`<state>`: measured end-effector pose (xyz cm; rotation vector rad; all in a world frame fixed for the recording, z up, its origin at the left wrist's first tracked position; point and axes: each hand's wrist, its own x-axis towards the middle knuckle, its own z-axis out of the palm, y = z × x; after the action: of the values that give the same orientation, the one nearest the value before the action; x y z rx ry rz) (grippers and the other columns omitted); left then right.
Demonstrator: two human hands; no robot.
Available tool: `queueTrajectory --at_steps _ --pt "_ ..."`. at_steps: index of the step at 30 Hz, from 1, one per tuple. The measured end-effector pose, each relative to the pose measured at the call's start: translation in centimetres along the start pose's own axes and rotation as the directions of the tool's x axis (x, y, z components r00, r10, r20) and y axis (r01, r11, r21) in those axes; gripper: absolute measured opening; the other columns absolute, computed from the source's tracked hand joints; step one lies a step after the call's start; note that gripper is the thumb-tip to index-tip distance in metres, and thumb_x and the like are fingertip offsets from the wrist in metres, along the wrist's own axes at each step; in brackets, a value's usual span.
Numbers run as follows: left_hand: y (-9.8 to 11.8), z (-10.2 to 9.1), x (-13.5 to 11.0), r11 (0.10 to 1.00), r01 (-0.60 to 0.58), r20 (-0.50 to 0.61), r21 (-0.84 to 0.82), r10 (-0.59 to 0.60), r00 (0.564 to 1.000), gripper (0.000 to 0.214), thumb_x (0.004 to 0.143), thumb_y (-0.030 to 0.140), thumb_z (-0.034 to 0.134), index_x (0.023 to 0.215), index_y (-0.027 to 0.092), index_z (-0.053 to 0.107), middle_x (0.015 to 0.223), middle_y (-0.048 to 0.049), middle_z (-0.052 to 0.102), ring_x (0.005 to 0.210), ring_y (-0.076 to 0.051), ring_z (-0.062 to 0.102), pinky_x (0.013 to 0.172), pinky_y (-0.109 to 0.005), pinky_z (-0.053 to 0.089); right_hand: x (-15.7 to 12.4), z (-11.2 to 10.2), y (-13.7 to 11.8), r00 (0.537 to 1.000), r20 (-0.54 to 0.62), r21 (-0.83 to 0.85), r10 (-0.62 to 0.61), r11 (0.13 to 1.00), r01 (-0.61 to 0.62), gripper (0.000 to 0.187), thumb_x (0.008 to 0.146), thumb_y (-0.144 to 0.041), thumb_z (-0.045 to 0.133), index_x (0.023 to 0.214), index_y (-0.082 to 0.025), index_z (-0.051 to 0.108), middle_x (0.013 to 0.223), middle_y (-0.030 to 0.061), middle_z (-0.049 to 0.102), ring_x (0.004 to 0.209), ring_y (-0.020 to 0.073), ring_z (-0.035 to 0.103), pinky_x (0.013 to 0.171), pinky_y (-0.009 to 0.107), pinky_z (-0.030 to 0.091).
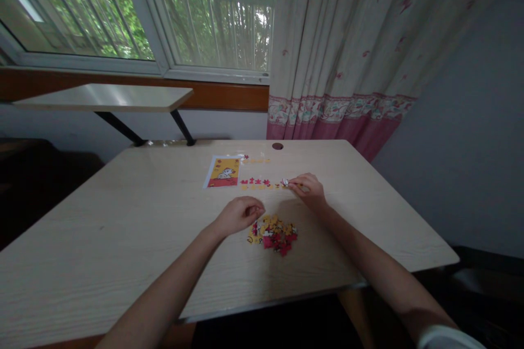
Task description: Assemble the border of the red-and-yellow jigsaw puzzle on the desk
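Note:
My right hand (310, 190) pinches a white jigsaw puzzle piece (285, 181) at the right end of the laid-out pieces. My left hand (242, 212) hovers at the upper left edge of a mixed pile of jigsaw pieces (278, 237), fingers curled together; whatever they may hold is hidden. Yellow, red and white pieces overlap in that pile. Beyond the hands, red pieces (254, 181) lie in a row above a row of yellow pieces (256, 187). Farther back is another short yellow row (256, 161). A picture card (223, 173) showing a white cartoon figure lies left of the rows.
The pale wooden table (135, 229) has a round dark cable hole (277, 146) near its back edge. A raised shelf (110, 97) on black supports stands at the back left. Behind the table are a barred window (213, 11) and a patterned curtain (335, 65).

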<state>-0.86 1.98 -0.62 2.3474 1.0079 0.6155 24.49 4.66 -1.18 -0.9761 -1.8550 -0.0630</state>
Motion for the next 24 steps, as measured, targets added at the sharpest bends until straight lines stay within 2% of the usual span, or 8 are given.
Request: queueTrajectory --at_steps 11,18,21,24 --pt "-0.2 -0.2 -0.1 0.983 -0.042 0.005 0.181 0.042 0.999 0.020 0.086 0.028 0.048 0.084 0.017 0.064 0.067 -0.0010 0.057 0.061 -0.012 0.051 0.058 -0.020 0.038 -0.2 0.4 0.2 0.996 0.072 -0.004 0.061 0.998 -0.061 0.015 0.082 -0.032 0.060 0.075 -0.023 0.069 0.071 0.0022 0.069 0.068 0.0148 0.060 0.070 0.029 0.044" --pt "0.0 -0.2 -0.1 0.970 -0.050 0.014 0.237 0.048 0.999 0.021 0.086 0.028 0.047 0.085 0.018 0.065 0.070 -0.0022 0.060 0.064 -0.013 0.054 0.060 -0.021 0.039 -0.3 0.5 0.7 0.986 0.109 -0.002 0.126 0.992 -0.126 0.016 0.081 -0.033 0.060 0.075 -0.022 0.069 0.070 0.0028 0.068 0.066 0.0145 0.059 0.068 0.028 0.044" --pt "0.1 -0.3 -0.1 0.969 -0.060 0.011 0.241 0.059 0.998 0.020 0.086 0.028 0.047 0.084 0.018 0.064 0.069 -0.0022 0.060 0.064 -0.013 0.054 0.060 -0.022 0.040 0.6 0.8 1.3 0.978 0.130 0.018 0.162 0.986 -0.166 0.015 0.079 -0.032 0.061 0.074 -0.021 0.069 0.072 0.0041 0.069 0.067 0.0152 0.059 0.067 0.028 0.045" --pt "0.2 -0.4 -0.1 0.966 -0.072 0.011 0.249 0.071 0.997 0.021 0.087 0.028 0.046 0.085 0.018 0.064 0.070 -0.0024 0.060 0.065 -0.014 0.055 0.061 -0.023 0.040 2.6 2.1 2.0 0.950 0.220 0.008 0.222 0.973 -0.229 0.014 0.078 -0.031 0.062 0.077 -0.019 0.070 0.075 0.0042 0.069 0.070 0.0153 0.059 0.067 0.027 0.045"
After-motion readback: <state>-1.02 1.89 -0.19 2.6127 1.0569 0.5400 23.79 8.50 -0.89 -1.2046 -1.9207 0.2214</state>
